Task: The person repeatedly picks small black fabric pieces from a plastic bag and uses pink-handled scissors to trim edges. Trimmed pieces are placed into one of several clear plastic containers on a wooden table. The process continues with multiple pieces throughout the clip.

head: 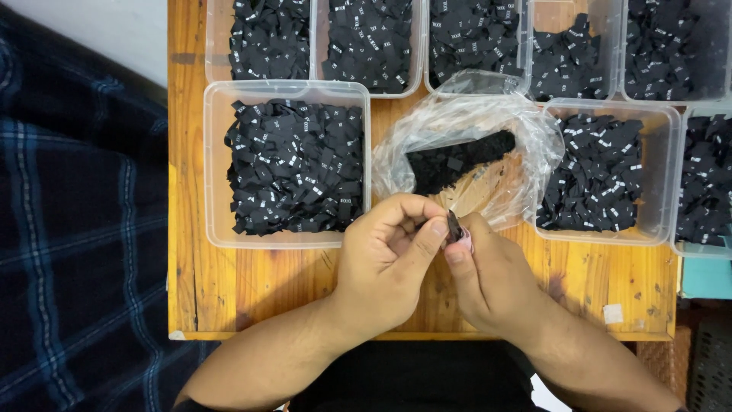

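Head view: both hands, left (385, 252) and right (488, 275), pinch black labels (454, 226).

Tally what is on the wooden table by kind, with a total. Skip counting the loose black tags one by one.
Clear plastic tubs of black tags: 8
Clear plastic bag of black tags: 1
Small stack of black tags pinched between the left hand and right hand: 1
Total: 10
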